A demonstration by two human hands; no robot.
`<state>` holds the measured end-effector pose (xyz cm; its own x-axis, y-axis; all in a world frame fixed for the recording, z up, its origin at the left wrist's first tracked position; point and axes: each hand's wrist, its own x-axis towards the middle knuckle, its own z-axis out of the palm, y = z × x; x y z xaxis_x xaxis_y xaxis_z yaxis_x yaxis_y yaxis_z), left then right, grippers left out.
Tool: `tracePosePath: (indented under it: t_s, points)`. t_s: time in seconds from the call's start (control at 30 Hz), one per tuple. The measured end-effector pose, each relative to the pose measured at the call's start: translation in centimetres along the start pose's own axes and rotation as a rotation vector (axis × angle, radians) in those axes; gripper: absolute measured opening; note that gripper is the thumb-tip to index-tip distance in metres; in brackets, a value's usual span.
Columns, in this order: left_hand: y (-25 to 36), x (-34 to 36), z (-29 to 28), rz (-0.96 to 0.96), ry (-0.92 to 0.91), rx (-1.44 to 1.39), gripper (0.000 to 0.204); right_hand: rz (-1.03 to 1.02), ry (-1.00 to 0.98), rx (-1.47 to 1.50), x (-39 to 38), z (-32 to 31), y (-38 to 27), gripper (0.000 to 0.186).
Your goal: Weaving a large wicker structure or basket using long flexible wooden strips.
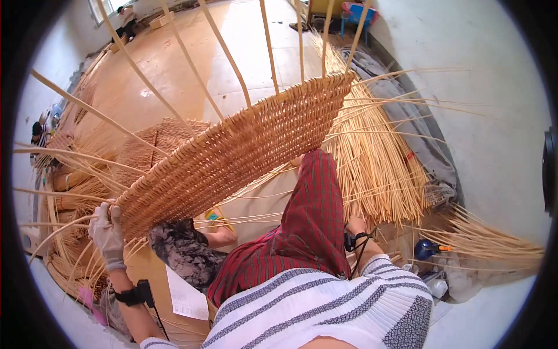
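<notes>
A brown woven wicker panel [232,154] stands tilted across my lap, with several long bare stakes sticking up from its far edge. My left hand [107,234], in a pale glove, is closed round the panel's left corner, where a stake comes out. My right hand [357,224] is low beside my right thigh, next to the cut ends of a big bundle of pale rods [381,168]. Its fingers are partly hidden, so I cannot make out whether they grip a rod. Both wrists wear black straps.
More woven panels [165,142] and loose rods lie on the floor at the left. A white paper sheet [186,296] is beside my left leg. To the right are a blue round object [426,249] with an orange tip and another rod bundle [488,238]. Another person [125,23] is far back left.
</notes>
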<state>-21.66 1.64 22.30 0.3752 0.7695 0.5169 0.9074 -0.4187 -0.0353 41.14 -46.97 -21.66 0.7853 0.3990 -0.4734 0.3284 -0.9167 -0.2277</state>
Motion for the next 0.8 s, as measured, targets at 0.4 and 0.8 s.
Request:
tracePosePath:
  t_s: [0.4, 0.8]
  points:
    - [2.9, 0.1, -1.9, -0.087, -0.013, -0.111, 0.040, -1.087, 1.361, 0.354, -6.3, -36.9, -37.1, 0.030]
    - [35.1, 6.3, -5.5, 0.681, 0.247, -0.439, 0.048, -1.250, 1.150, 0.227, -6.4, -40.8, -41.0, 0.030]
